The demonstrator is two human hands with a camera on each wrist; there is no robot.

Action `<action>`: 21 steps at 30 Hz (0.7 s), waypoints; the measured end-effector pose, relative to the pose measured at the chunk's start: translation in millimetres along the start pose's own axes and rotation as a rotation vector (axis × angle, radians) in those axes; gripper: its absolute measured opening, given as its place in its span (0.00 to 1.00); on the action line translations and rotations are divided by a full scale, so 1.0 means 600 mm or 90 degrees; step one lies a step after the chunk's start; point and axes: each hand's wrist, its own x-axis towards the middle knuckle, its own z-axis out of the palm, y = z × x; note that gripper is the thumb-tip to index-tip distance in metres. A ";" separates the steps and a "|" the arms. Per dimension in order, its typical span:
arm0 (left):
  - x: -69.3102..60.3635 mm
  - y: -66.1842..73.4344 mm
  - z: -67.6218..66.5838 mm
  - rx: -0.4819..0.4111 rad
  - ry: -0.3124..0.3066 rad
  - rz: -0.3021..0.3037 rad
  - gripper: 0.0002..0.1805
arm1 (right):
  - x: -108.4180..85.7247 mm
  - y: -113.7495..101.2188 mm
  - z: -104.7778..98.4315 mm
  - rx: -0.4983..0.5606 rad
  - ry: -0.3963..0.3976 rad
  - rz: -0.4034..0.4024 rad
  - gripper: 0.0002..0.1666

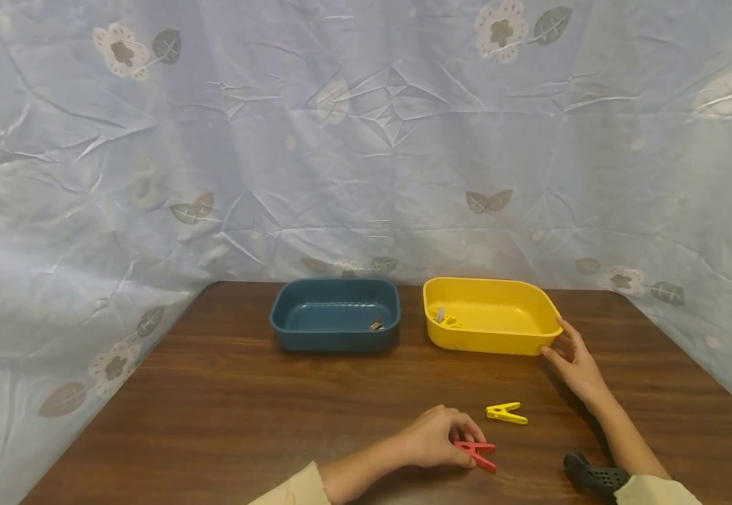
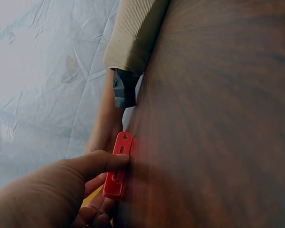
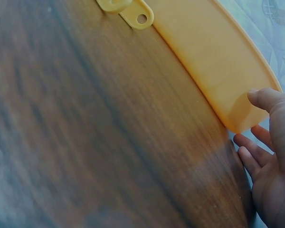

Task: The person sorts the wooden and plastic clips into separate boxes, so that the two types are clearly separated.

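Note:
In the head view my left hand (image 1: 436,436) pinches a red clothespin (image 1: 481,454) by one end, close to the tabletop. The left wrist view shows the thumb against the side of the red clothespin (image 2: 118,164). My right hand (image 1: 577,366) holds the near right corner of a yellow basin (image 1: 492,341), thumb on its front wall and fingers around the side. The right wrist view shows the thumb against the basin's wall (image 3: 213,52). A yellow clothespin (image 1: 506,413) lies on the table between the two hands.
Left of the yellow basin stands a blue basin (image 1: 334,341) with a small brownish item (image 1: 375,325) inside. Yellow clothespins (image 1: 448,321) and a small grey piece lie in the yellow basin. A black strap-like device (image 1: 595,478) is by the right forearm. A floral curtain (image 1: 366,175) hangs behind.

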 end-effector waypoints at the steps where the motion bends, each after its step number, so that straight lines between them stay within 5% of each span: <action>1: 0.000 0.000 0.000 0.000 -0.001 0.001 0.14 | 0.000 0.001 0.000 0.002 -0.002 0.000 0.42; 21: 0.000 0.000 -0.001 -0.015 -0.007 -0.002 0.14 | 0.000 0.002 -0.002 -0.004 -0.010 0.014 0.43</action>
